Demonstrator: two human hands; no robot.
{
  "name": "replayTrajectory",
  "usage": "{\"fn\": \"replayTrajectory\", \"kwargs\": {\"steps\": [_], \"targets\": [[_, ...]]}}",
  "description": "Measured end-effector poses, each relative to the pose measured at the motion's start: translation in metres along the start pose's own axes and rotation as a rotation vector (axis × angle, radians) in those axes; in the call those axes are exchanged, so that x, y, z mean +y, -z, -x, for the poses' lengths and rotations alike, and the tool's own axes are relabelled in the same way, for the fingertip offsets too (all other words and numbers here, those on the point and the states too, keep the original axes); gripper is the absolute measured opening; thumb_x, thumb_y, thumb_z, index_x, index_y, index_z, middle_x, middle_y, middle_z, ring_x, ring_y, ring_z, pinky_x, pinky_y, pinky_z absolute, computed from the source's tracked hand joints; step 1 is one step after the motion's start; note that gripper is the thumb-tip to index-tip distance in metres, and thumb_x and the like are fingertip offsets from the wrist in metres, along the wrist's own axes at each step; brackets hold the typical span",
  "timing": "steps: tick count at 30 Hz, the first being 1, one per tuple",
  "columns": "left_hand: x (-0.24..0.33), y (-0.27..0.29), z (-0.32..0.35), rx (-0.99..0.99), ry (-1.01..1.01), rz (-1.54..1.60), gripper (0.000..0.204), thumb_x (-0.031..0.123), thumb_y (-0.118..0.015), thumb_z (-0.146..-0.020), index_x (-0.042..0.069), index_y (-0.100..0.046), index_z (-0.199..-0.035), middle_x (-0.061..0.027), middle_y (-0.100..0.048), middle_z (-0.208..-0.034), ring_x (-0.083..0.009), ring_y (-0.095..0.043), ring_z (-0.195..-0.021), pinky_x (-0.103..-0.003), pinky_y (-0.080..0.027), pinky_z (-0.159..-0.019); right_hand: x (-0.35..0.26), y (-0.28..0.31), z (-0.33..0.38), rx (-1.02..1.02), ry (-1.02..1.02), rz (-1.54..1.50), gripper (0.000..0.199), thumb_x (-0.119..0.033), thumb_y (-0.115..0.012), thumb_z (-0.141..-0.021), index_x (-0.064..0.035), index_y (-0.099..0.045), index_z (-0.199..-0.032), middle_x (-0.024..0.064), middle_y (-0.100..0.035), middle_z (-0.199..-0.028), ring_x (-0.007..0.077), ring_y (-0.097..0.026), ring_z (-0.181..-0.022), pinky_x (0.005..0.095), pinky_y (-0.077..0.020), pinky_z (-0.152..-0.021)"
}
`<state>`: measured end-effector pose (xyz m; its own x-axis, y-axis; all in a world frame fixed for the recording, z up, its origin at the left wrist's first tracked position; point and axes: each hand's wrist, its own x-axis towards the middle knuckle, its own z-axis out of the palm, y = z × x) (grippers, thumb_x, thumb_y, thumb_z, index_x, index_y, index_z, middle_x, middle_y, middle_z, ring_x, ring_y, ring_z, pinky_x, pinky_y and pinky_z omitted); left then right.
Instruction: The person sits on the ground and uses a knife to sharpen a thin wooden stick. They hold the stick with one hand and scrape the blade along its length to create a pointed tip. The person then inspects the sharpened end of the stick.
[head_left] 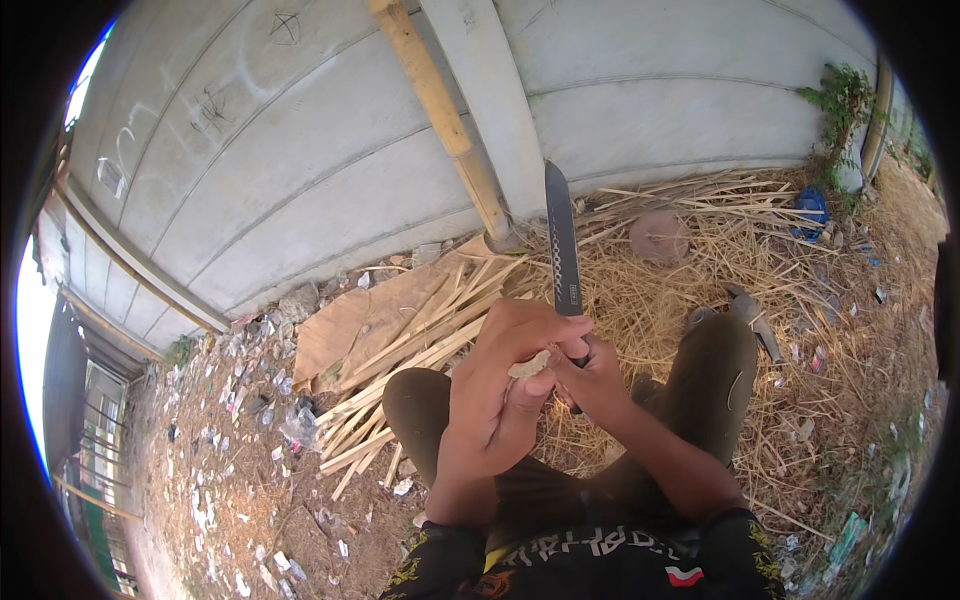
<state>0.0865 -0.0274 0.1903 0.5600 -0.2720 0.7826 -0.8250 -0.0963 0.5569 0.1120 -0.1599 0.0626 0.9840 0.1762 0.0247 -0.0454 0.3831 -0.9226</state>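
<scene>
In front of my body a machete (564, 235) points up and away, its long dark blade patterned with a row of light marks. Its dark handle is in the grip of my right hand (597, 377), whose fingers are wrapped round it. Just left of it, my left hand (505, 385) is closed, with thumb and fingertips drawn together against the right hand near the base of the blade. A pale patch shows between that thumb and the fingers; whether it is a held piece or the ground behind, I cannot tell.
Split bamboo strips (400, 375) lie beside my left knee, partly over a brown sheet (350, 325). Straw-like shavings (630, 290) surround a round block (660, 238). A grey object (755, 318) lies by my right knee. A bamboo pole (440, 105) leans on the concrete wall (680, 110).
</scene>
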Motion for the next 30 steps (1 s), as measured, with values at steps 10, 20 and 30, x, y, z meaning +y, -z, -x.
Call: {"fn": "replayTrajectory", "kwargs": {"steps": [10, 20, 30], "targets": [[-0.039, 0.015, -0.007, -0.193, 0.335, -0.352, 0.056, 0.023, -0.089, -0.074, 0.003, -0.064, -0.119, -0.0107, -0.068, -0.108, -0.0231, -0.065, -0.099, -0.036, -0.051, -0.084, -0.008, 0.012, -0.018, 0.128, 0.061, -0.122, 0.038, -0.026, -0.071, -0.097, 0.0019, -0.057, -0.119, -0.003, -0.05, -0.056, 0.0058, -0.044, -0.04, 0.0241, -0.0369, -0.04], [-0.059, 0.013, -0.002, -0.276, 0.358, -0.337, 0.022, 0.01, -0.074, -0.086, 0.001, -0.069, -0.106, -0.0159, -0.071, -0.095, -0.031, -0.069, -0.081, -0.036, -0.053, -0.071, -0.009, 0.01, -0.01, 0.128, 0.069, -0.051, 0.037, -0.026, -0.071, -0.097, 0.0013, -0.058, -0.119, -0.0027, -0.051, -0.055, 0.0058, -0.045, -0.04, 0.0238, -0.0359, -0.038], [-0.048, 0.038, -0.002, -0.344, 0.38, -0.43, 0.016, 0.013, -0.077, -0.085, 0.004, -0.076, -0.098, -0.0125, -0.072, -0.084, -0.0291, -0.068, -0.076, -0.036, -0.052, -0.069, -0.006, 0.005, -0.007, 0.063, 0.015, 0.02, 0.04, -0.027, -0.072, -0.096, 0.0013, -0.058, -0.121, -0.004, -0.051, -0.055, 0.0045, -0.046, -0.04, 0.0227, -0.036, -0.039]]}}
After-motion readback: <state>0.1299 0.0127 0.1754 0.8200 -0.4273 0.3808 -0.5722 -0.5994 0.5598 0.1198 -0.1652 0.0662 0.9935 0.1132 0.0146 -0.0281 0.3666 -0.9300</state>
